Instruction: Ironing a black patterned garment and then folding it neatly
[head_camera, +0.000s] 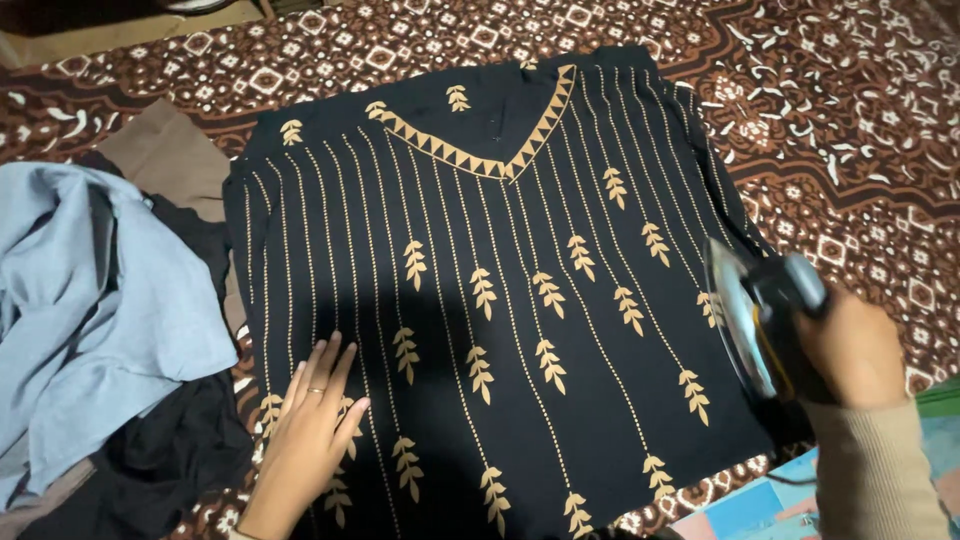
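A black garment (500, 300) with gold leaf lines and a gold V neck trim lies spread flat on a patterned cloth. My left hand (312, 420) rests flat on its lower left part, fingers apart, a ring on one finger. My right hand (850, 350) grips the handle of a dark clothes iron (765, 305), lifted and tilted at the garment's right edge with its shiny soleplate facing left.
A brown and white patterned cloth (840, 120) covers the surface. A light blue garment (90, 310) lies crumpled at the left over black fabric (170, 460) and a tan piece (165, 155). Blue and pink fabric (760, 505) shows at the bottom right.
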